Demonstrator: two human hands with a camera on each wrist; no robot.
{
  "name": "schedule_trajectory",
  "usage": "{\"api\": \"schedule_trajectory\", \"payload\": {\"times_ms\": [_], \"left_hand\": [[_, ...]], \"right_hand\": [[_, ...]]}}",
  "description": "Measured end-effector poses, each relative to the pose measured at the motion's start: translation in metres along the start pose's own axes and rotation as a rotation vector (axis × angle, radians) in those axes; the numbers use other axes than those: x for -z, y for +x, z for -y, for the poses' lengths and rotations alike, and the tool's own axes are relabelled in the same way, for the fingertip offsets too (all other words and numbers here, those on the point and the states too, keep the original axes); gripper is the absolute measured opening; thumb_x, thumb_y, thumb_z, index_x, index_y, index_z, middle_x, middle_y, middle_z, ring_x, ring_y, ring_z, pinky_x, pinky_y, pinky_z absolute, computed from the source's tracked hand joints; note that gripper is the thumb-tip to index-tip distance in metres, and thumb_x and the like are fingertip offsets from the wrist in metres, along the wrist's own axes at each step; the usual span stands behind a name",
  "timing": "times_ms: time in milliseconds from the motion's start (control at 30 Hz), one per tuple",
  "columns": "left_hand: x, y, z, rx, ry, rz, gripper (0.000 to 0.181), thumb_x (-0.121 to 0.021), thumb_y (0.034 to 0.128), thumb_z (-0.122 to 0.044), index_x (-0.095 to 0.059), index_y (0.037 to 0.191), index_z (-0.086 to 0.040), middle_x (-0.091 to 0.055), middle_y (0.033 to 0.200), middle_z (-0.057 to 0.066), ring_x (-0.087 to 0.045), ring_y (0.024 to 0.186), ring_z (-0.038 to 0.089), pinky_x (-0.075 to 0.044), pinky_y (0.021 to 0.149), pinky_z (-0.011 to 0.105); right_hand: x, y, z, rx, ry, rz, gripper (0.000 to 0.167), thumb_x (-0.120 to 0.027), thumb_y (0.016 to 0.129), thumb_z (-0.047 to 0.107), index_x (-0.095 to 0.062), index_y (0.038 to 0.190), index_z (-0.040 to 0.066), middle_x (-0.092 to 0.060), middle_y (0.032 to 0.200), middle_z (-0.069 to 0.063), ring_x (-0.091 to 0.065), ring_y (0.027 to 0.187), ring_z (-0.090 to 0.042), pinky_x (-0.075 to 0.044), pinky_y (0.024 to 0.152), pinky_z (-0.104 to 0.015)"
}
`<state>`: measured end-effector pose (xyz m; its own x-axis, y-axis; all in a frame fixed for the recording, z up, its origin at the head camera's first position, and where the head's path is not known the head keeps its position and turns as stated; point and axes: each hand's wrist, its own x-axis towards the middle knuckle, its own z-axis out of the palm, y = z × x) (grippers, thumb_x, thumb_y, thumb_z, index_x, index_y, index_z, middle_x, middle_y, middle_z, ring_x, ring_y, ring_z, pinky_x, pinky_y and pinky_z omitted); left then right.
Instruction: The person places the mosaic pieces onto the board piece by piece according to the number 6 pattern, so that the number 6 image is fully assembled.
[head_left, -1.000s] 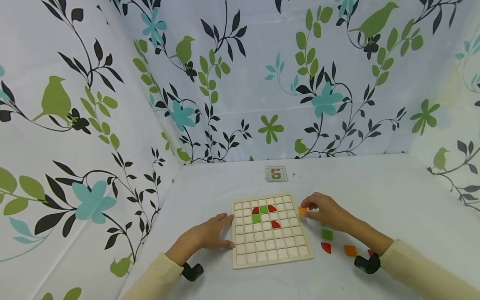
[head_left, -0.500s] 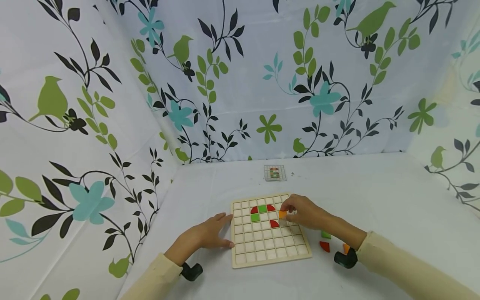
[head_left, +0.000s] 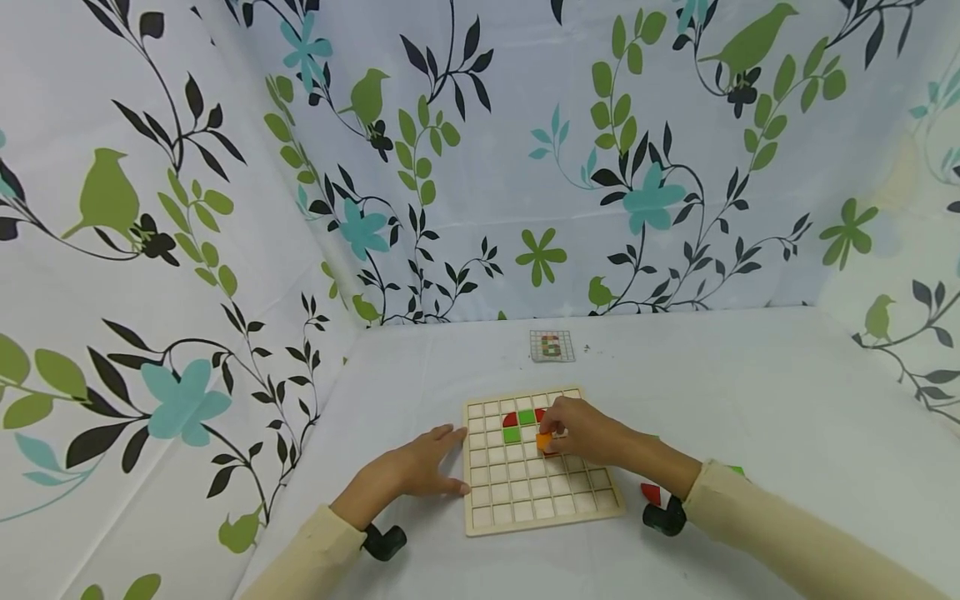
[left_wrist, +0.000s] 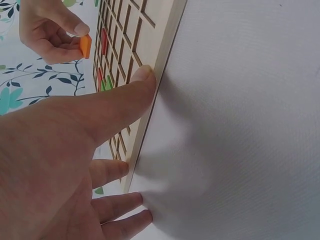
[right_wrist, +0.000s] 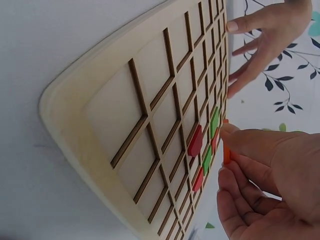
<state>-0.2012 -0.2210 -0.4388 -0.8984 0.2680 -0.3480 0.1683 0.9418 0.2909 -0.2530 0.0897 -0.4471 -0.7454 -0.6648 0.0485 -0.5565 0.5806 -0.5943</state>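
Note:
A wooden grid board (head_left: 502, 497) lies on the white cloth. My left hand (head_left: 420, 465) rests at its left edge, fingers spread and fairly straight, the thumb (left_wrist: 122, 97) touching the frame in the left wrist view. Over the board, my right hand (head_left: 588, 433) pinches an orange square tile (head_left: 543, 442) between thumb and fingers; the right wrist view shows this tile (right_wrist: 226, 150) nearly edge-on. In the grid sit two green square tiles (head_left: 512, 434) and red quarter-round tiles (head_left: 510, 420). A red quarter-round tile (right_wrist: 195, 142) near the held one is mostly hidden in the head view.
A small card with a coloured grid pattern (head_left: 551, 346) lies behind the board. Right of the board, a red tile (head_left: 650, 493) and a green tile (head_left: 738, 471) show around my right forearm, which hides other loose tiles. A patterned cloth (head_left: 480, 208) hangs behind.
My right hand has carried the orange tile leftward from beside the board's right edge to over the grid near the red tile. The left hand has stayed at the board's edge.

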Motion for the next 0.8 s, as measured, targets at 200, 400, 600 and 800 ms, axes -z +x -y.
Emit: {"api": "schedule_trajectory", "payload": {"times_ms": [200,400,600,800], "left_hand": [[0.001,0.000,-0.001,-0.002,-0.005,-0.004,0.097,-0.085,0.0869,-0.052,-0.037,0.165,-0.018,-0.033,0.171,0.015,-0.034,0.156,0.039,-0.038,0.122,0.059],[0.000,0.000,0.000,0.000,-0.006,-0.002,0.097,-0.086,0.0866,-0.051,-0.039,0.165,-0.018,-0.033,0.170,0.016,-0.035,0.156,0.039,-0.038,0.122,0.059],[0.000,0.000,0.000,-0.001,-0.010,-0.003,0.097,-0.086,0.0862,-0.051,-0.039,0.165,-0.018,-0.034,0.170,0.016,-0.035,0.156,0.039,-0.038,0.122,0.060],[0.000,0.002,0.001,-0.004,0.000,-0.003,0.098,-0.085,0.0863,-0.052,-0.038,0.165,-0.018,-0.033,0.170,0.016,-0.034,0.156,0.039,-0.038,0.122,0.060]], "right_hand": [[-0.006,0.007,0.006,-0.044,-0.027,0.022,0.013,-0.080,0.095,0.012,-0.075,0.106,0.008,-0.062,0.101,0.002,-0.056,0.094,-0.014,-0.055,0.086,-0.034],[-0.011,0.011,0.007,0.010,-0.068,0.043,0.014,-0.080,0.094,0.006,-0.075,0.106,0.003,-0.062,0.101,-0.004,-0.055,0.089,-0.014,-0.054,0.080,-0.031],[-0.012,0.013,0.012,-0.021,-0.092,0.062,0.014,-0.081,0.092,0.006,-0.075,0.105,0.002,-0.062,0.101,-0.005,-0.057,0.091,-0.015,-0.056,0.083,-0.035],[-0.014,0.016,0.013,-0.013,-0.116,0.061,0.014,-0.081,0.092,0.005,-0.075,0.104,0.003,-0.062,0.100,-0.005,-0.057,0.091,-0.015,-0.056,0.083,-0.035]]}}
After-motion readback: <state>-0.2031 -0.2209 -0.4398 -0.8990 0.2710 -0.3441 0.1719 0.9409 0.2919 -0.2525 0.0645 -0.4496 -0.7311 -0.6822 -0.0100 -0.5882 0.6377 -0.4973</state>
